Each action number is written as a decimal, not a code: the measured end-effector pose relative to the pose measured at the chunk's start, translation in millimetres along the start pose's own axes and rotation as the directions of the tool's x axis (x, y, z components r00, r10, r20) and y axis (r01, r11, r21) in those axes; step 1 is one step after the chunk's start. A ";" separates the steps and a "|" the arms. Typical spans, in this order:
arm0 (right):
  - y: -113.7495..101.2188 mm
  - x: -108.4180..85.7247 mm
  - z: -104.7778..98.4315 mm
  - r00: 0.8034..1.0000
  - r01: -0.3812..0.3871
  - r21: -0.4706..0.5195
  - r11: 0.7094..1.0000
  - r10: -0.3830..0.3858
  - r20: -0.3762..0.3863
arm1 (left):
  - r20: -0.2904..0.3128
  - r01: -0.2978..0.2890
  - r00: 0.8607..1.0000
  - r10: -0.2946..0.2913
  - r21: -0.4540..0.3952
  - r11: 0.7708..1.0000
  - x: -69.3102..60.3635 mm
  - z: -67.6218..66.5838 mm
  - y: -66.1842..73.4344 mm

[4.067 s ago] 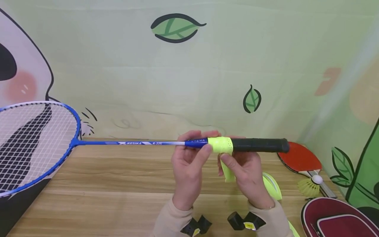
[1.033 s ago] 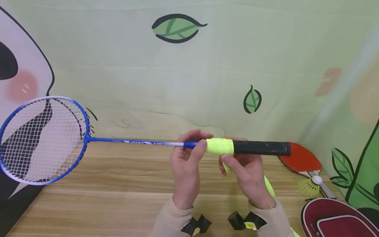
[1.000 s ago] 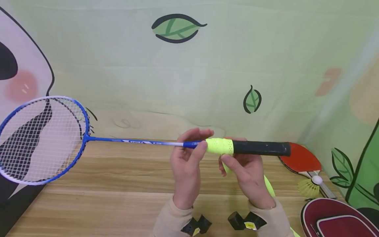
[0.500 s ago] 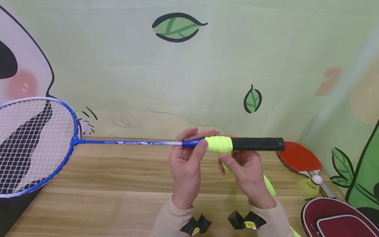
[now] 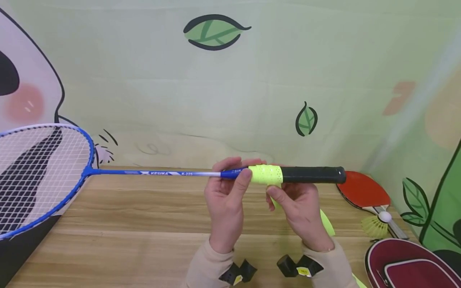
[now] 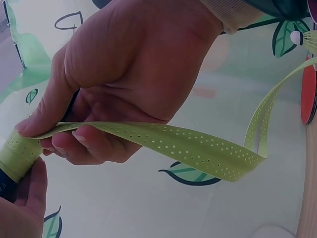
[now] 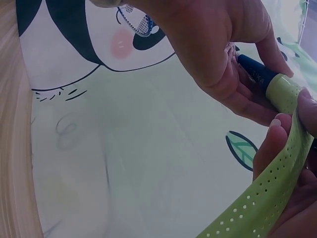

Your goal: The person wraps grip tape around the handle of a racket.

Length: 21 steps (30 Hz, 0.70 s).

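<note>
One racket (image 5: 157, 173) is being pinched at its cone (image 5: 229, 173) by the left grip (image 5: 226, 204), above the bench (image 5: 144, 248), head (image 5: 43, 180) left; trailing tape (image 6: 184, 143) is being pinched by the right grip (image 5: 300, 209), steady tension surely being needed for neat overlaps!

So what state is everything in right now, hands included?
Badminton racket: held up, roughly level, strung.
Yellow grip tape: partly wound, loose length trailing.
Black handle: bare beyond the tape.
Left hand: holding the racket's blue cone.
Right hand: pinching the tape.
Red bat: lying red face up.
Shuttlecock: on its side.
Maroon case: partly in view, unclear whether zipped.
</note>
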State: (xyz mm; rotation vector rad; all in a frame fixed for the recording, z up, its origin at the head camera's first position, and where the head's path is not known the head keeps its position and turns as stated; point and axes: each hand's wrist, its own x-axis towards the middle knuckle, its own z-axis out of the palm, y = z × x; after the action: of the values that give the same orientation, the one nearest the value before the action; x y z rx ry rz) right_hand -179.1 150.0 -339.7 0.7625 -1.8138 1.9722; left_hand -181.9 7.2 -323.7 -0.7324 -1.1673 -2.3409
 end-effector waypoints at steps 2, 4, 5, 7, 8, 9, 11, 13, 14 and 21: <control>0.3 0.8 0.5 1.000 0.010 0.020 1.000 -0.010 0.005 | -0.007 0.001 1.000 -0.001 0.007 1.000 0.0 0.1 0.6; 0.6 1.5 0.9 1.000 0.023 0.043 0.999 -0.024 0.012 | -0.015 0.002 1.000 -0.002 0.011 1.000 0.0 -0.3 0.4; 0.8 1.7 1.0 0.999 0.031 0.055 0.998 -0.032 0.014 | -0.019 0.003 1.000 -0.003 0.013 1.000 0.1 -0.3 0.6; 1.5 2.2 1.0 0.999 0.050 0.077 0.996 -0.051 0.018 | -0.024 0.003 1.000 -0.003 0.018 1.000 0.2 -0.3 0.7; 1.8 2.4 0.8 0.998 0.058 0.083 0.995 -0.060 0.020 | -0.026 0.004 1.000 -0.003 0.019 1.000 0.3 -0.4 0.5; 2.0 2.4 0.7 0.998 0.063 0.087 0.994 -0.065 0.022 | -0.028 0.004 1.000 -0.004 0.019 1.000 0.3 -0.5 0.3; 2.1 2.5 0.3 0.997 0.065 0.090 0.994 -0.067 0.023 | -0.032 0.007 0.999 -0.007 0.027 1.000 0.3 -0.5 0.4; 1.7 2.5 0.1 0.998 0.058 0.087 0.995 -0.060 0.021 | -0.037 0.009 0.999 -0.008 0.039 0.999 0.4 -0.7 0.3; 1.3 2.4 0.0 0.998 0.054 0.084 0.995 -0.055 0.019 | -0.040 0.011 0.999 -0.009 0.045 0.999 0.5 -0.7 0.2; -0.7 3.4 0.5 0.997 0.075 0.136 0.988 -0.079 0.021 | -0.058 0.023 0.998 -0.019 0.075 0.997 0.6 -1.0 -0.4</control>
State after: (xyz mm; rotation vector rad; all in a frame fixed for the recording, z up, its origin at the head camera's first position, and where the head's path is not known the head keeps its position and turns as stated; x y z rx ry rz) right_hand -181.3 149.2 -337.1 0.8900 -1.6519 2.0595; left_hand -182.9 6.5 -324.1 -0.6256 -1.2371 -2.3049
